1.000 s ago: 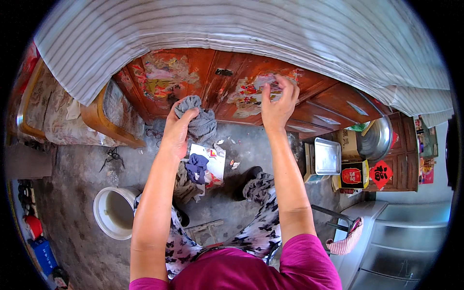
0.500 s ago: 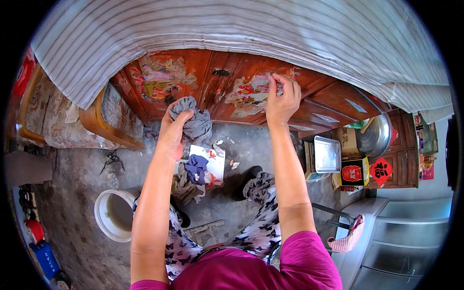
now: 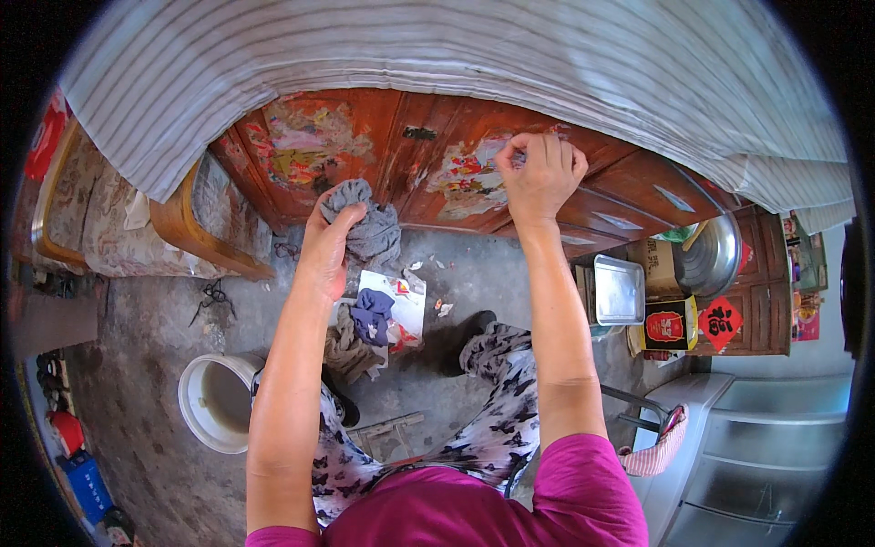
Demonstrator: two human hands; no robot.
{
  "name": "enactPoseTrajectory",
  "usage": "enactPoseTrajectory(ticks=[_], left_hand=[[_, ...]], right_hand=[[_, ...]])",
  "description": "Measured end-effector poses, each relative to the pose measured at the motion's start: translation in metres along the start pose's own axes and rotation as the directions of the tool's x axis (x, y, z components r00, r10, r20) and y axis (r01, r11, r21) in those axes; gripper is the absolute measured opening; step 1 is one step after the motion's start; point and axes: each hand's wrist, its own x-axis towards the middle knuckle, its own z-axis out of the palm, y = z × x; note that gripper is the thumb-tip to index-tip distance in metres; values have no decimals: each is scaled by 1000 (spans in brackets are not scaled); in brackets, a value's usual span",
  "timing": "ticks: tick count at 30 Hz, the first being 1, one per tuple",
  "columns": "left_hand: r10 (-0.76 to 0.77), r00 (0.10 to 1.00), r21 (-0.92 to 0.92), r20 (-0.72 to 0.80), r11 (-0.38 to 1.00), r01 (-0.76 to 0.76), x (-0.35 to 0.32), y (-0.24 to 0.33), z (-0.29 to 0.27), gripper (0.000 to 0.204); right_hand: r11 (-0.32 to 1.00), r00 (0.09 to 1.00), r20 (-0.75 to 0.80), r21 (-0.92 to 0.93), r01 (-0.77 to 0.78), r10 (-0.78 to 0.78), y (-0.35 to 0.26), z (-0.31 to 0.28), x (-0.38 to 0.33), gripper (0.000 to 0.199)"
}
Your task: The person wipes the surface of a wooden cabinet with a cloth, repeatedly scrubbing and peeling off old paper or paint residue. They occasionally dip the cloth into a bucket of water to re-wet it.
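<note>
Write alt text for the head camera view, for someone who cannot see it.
Seen from above, a person's left hand holds a grey rag against a red wooden cabinet, while the right hand picks at a peeling picture on it. A white bucket stands on the floor below.

The grey concrete floor carried a white bucket, scissors, crumpled rags, paper scraps and a metal tray.

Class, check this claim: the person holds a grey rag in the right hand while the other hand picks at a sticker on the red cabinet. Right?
Not quite. The head view shows the grey rag in the left hand; the right hand picks at the sticker on the red cabinet.
</note>
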Motion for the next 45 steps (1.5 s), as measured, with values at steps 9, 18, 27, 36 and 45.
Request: enactPoseTrajectory(ticks=[9, 18, 27, 36, 45], left_hand=[[10, 1000, -23, -25, 1000, -10, -3, 3, 6, 44], [-3, 1000, 22, -17, 1000, 3, 0, -2, 3, 46], [2, 1000, -9, -4, 1000, -2, 2, -3, 1, 43], [0, 1000, -13, -7, 1000, 0, 1, -2, 8, 45], [62, 997, 79, -46, 995, -58, 6, 0, -8, 55]], right_hand=[[941, 946, 215, 185, -283, 242, -12, 2, -63, 29], [804, 820, 178, 168, -570, 544, -64, 20, -52, 30], [459, 563, 264, 365, -810, 783, -82, 38, -65, 21], [374, 456, 465, 262, -890, 759, -64, 40, -115, 20], [-258, 142, 766, 377, -889, 627, -86, 23, -58, 32]])
